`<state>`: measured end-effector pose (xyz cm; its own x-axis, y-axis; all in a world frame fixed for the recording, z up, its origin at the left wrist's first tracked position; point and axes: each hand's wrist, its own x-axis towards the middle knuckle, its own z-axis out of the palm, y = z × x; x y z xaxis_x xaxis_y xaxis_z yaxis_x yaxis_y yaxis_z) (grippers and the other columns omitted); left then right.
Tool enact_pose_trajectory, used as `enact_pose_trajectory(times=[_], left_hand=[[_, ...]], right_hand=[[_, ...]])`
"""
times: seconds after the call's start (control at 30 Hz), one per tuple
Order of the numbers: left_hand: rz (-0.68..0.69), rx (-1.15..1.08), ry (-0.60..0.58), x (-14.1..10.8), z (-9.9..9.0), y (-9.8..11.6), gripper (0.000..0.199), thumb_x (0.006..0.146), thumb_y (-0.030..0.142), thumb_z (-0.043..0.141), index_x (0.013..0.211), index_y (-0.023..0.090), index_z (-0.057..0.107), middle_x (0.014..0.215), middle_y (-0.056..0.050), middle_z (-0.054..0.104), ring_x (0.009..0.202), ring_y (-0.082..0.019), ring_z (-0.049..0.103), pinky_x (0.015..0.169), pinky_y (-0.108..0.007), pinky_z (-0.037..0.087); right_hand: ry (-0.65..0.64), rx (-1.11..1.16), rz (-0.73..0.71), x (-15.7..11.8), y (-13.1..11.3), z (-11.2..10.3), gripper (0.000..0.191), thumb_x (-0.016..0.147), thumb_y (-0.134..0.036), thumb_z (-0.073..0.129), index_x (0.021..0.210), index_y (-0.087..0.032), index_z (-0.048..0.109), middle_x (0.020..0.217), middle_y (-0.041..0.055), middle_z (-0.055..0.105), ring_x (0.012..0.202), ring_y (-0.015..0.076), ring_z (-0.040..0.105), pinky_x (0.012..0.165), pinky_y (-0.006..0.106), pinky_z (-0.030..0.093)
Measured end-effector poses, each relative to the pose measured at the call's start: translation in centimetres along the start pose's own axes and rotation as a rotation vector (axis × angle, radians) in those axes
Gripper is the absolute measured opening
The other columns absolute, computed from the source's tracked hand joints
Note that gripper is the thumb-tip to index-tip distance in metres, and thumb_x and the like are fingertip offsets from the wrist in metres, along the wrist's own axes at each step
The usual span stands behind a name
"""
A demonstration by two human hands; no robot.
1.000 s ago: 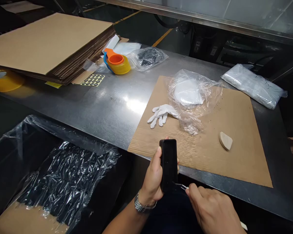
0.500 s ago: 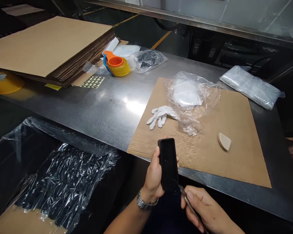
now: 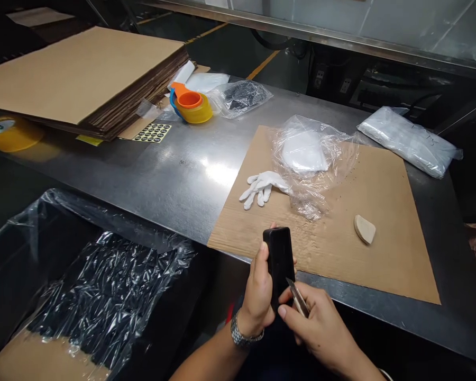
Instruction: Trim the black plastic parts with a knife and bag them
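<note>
In my left hand (image 3: 259, 288) is a small black rectangular tray-like part (image 3: 281, 256), held tilted upright just off the front edge of the table, its hollow side facing me. My right hand (image 3: 315, 323) grips a slim metal knife (image 3: 298, 299) with a pointed blade. The blade tip is at the right edge of the black part; whether it touches cannot be made out. Beyond my hands, a white glove (image 3: 264, 186) and a clear plastic bag with white sheets (image 3: 303, 151) lie on a cardboard sheet (image 3: 384, 264). A beige wedge-shaped block (image 3: 365, 229) rests farther right.
A stack of cardboard (image 3: 87, 74) covers the table's left end, near a tape dispenser (image 3: 194, 108) and a sticker sheet (image 3: 153, 133). A plastic-wrapped bundle (image 3: 410, 142) lies at the right. Below left stands a plastic-lined box of wrapped black items (image 3: 115, 296).
My left hand has moved slightly right with the black part, turning it more side-on. My right hand has risen and shifted its hold, the knife now pointing up and left.
</note>
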<state>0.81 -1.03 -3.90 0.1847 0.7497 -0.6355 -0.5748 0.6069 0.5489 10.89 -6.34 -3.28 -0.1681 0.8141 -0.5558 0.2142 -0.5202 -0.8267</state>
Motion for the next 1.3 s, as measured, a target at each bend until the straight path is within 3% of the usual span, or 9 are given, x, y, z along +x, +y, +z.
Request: enact_pose_trajectory(times=[0.1, 0.33, 0.5, 0.63, 0.77, 0.93, 1.03, 1.17, 1.3], left_hand=[[0.029, 0.006, -0.012, -0.2, -0.2, -0.1, 0.059, 0.080, 0.052, 0.052, 0.129, 0.020, 0.047, 0.070, -0.003, 0.063, 0.060, -0.014, 0.058, 0.055, -0.023, 0.047], [-0.041, 0.011, -0.046, 0.1, -0.1, -0.4, 0.065, 0.080, 0.054, 0.050, 0.134, 0.020, 0.041, 0.066, -0.002, 0.061, 0.054, -0.015, 0.056, 0.050, -0.024, 0.046], [0.019, 0.050, -0.031, -0.1, 0.0, -0.4, 0.064, 0.081, 0.055, 0.048, 0.135, 0.023, 0.039, 0.072, -0.004, 0.064, 0.059, -0.015, 0.058, 0.055, -0.025, 0.048], [0.103, 0.150, -0.024, -0.5, -0.2, -0.6, 0.060, 0.083, 0.055, 0.046, 0.136, 0.026, 0.039, 0.083, -0.005, 0.066, 0.062, -0.015, 0.058, 0.060, -0.025, 0.048], [0.112, 0.183, -0.062, -0.5, -0.5, -0.9, 0.062, 0.082, 0.056, 0.046, 0.134, 0.023, 0.042, 0.077, -0.005, 0.065, 0.061, -0.015, 0.056, 0.056, -0.024, 0.048], [-0.008, 0.082, -0.063, 0.0, -0.1, -0.9, 0.056, 0.084, 0.054, 0.044, 0.131, 0.024, 0.043, 0.066, -0.001, 0.061, 0.055, -0.014, 0.056, 0.049, -0.022, 0.046], [-0.136, -0.037, -0.079, 0.5, 0.0, -0.5, 0.048, 0.085, 0.053, 0.041, 0.118, 0.020, 0.053, 0.063, -0.001, 0.059, 0.049, -0.013, 0.054, 0.043, -0.021, 0.044], [-0.336, -0.117, -0.098, 1.0, -0.2, 0.0, 0.053, 0.086, 0.054, 0.035, 0.077, 0.010, 0.062, 0.055, -0.005, 0.057, 0.046, -0.013, 0.053, 0.038, -0.019, 0.040], [-0.465, -0.126, -0.113, 1.2, -0.5, 0.1, 0.057, 0.088, 0.053, 0.031, 0.071, 0.009, 0.063, 0.057, -0.008, 0.060, 0.048, -0.014, 0.056, 0.046, -0.023, 0.045]], right_hand=[[-0.073, 0.101, 0.026, 0.3, -0.2, -0.5, 0.006, 0.077, -0.019, 0.048, 0.073, -0.017, 0.052, 0.043, -0.0077, 0.048, 0.038, 0.0061, 0.041, 0.043, 0.018, 0.031], [-0.011, 0.042, 0.021, 0.1, 0.2, -0.4, 0.010, 0.079, -0.021, 0.047, 0.072, -0.016, 0.054, 0.042, -0.0068, 0.050, 0.037, 0.0055, 0.039, 0.044, 0.017, 0.030], [-0.048, 0.078, 0.003, 0.0, 0.1, -0.6, 0.014, 0.080, -0.028, 0.053, 0.072, -0.016, 0.052, 0.043, -0.0064, 0.051, 0.039, 0.0050, 0.039, 0.043, 0.017, 0.030], [-0.084, 0.136, 0.061, -0.2, 0.2, -0.8, 0.017, 0.080, -0.033, 0.054, 0.078, -0.016, 0.051, 0.049, -0.0050, 0.056, 0.032, 0.0035, 0.032, 0.034, 0.015, 0.025], [-0.059, 0.084, 0.047, -0.2, 0.6, -0.7, 0.013, 0.080, -0.029, 0.051, 0.079, -0.016, 0.052, 0.060, -0.0017, 0.063, 0.033, 0.0040, 0.041, 0.032, 0.014, 0.030], [-0.024, 0.052, 0.060, -0.2, 1.0, -0.5, 0.009, 0.080, -0.022, 0.046, 0.080, -0.016, 0.053, 0.058, -0.0015, 0.064, 0.033, 0.0049, 0.046, 0.036, 0.014, 0.033], [0.024, 0.032, 0.025, -0.6, 0.7, -0.3, 0.012, 0.082, -0.022, 0.045, 0.085, -0.016, 0.055, 0.055, -0.0028, 0.062, 0.034, 0.0055, 0.045, 0.037, 0.016, 0.033], [0.097, -0.182, -0.185, -1.3, 0.3, -0.4, 0.016, 0.082, -0.018, 0.045, 0.081, -0.017, 0.062, 0.054, -0.0035, 0.057, 0.045, 0.0074, 0.047, 0.045, 0.018, 0.034], [0.075, -0.334, -0.454, -1.6, 0.1, -1.1, 0.021, 0.082, -0.012, 0.046, 0.083, -0.018, 0.067, 0.064, -0.0011, 0.063, 0.055, 0.0093, 0.054, 0.053, 0.019, 0.038]])
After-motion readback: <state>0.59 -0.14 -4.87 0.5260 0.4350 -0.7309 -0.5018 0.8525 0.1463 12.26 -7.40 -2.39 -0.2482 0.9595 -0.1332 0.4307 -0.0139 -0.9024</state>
